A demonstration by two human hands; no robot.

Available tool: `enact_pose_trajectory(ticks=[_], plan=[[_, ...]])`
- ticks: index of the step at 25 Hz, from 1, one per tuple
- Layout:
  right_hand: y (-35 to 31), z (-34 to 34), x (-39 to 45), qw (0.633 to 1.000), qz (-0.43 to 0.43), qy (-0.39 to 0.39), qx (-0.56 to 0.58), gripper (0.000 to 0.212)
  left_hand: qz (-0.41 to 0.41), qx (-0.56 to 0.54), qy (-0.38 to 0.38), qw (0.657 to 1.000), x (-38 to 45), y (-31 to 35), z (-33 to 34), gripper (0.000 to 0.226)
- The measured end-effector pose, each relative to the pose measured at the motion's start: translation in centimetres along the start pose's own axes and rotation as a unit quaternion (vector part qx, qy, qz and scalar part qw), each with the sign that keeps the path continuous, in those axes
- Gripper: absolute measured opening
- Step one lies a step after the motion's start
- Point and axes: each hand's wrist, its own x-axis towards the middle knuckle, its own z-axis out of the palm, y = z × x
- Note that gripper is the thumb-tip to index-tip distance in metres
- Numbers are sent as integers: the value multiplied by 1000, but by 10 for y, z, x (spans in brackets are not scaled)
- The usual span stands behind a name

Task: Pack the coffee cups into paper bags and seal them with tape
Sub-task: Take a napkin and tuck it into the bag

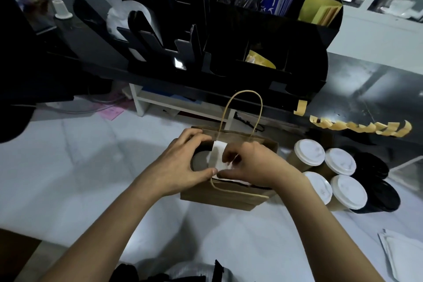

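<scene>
A brown paper bag [229, 197] with twine handles stands on the white counter, its mouth open. Inside it a dark cup lid [200, 161] shows. A strip of pale tape [218, 155] spans the bag's mouth. My left hand [183, 162] grips the bag's left rim, thumb on the near edge by the tape's lower end. My right hand [249, 162] pinches the tape from the right. Several white-lidded coffee cups [332, 171] stand to the right of the bag.
Black-lidded cups [375, 181] stand beyond the white-lidded ones. Cut yellowish tape strips [359, 127] hang from the dark shelf edge at the right. A black organiser [229, 48] fills the back. White paper [398, 256] lies at the lower right.
</scene>
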Motion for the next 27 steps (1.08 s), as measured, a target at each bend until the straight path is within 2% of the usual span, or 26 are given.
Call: enact_pose_trajectory(ticks=[3,7,10,12,16,27], plan=[[8,-6,-12,994,3,104,23,17,0,-1,-1,1000,2,1,1,72],[33,2,-28,957,37,286,-33,10,9,0,-3,1000,3,5,7,73],[48,9,-41,933,104,342,-47,14,18,0,-8,1000,5,10,13,72],[55,12,-49,925,137,353,-35,15,25,2,-10,1000,8,14,17,71],[67,15,-59,932,173,318,21,18,39,7,-10,999,12,22,25,70],[90,16,-74,931,191,307,48,20,49,19,-12,999,21,40,43,70]])
